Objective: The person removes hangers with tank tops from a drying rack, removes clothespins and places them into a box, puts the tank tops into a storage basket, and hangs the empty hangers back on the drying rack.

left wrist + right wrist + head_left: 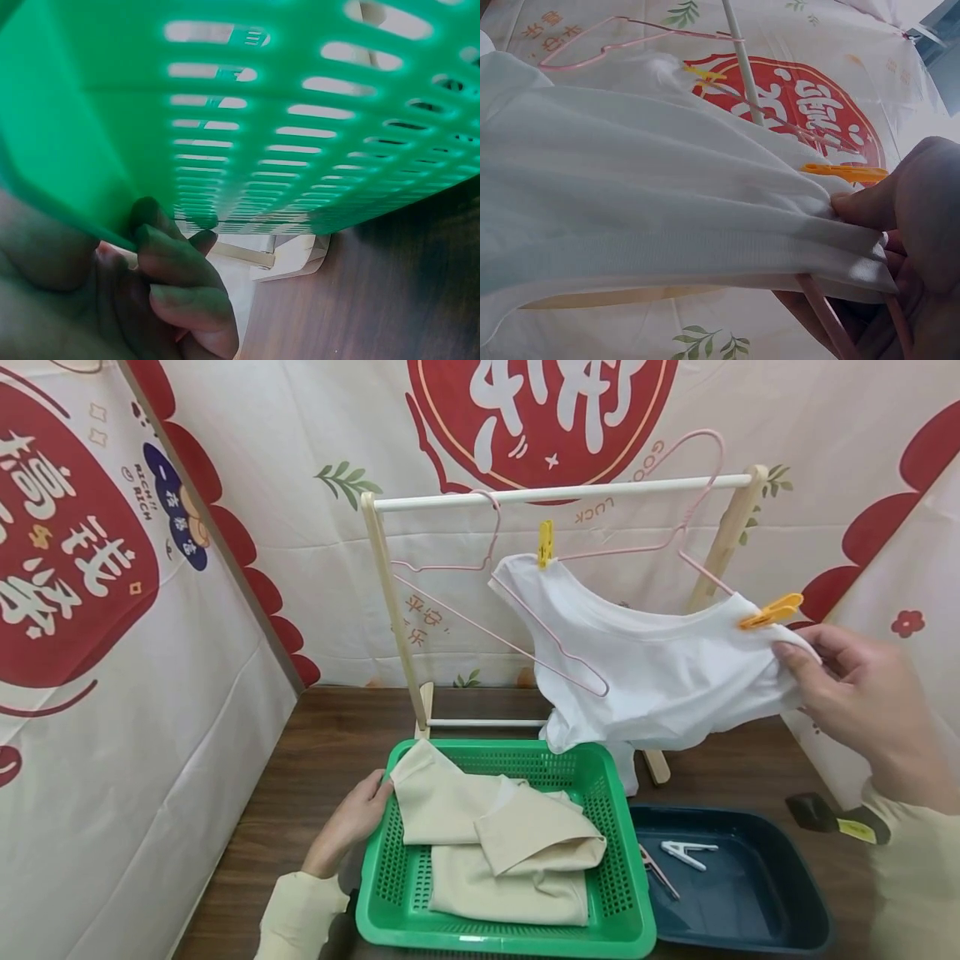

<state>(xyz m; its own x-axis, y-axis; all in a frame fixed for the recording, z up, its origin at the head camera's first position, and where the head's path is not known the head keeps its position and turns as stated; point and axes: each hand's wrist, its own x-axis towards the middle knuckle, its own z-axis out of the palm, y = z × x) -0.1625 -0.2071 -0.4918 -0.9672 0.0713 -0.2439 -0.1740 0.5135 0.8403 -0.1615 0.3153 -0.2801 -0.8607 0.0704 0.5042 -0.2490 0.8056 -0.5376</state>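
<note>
The right hand is pinching a white shirt by its edge, the shirt hanging on a pink hanger right of centre. The left hand is gripping a green basket, lower centre. Backdrop cloth is showing "RICH!!" upper left, "LUCK" upper centre.

A pale cloth hangs behind the brown wooden counter. It has a big red circle with white writing, and green leaves. Red wavy edges run down both sides. Another pale cloth covers the left side.
</note>
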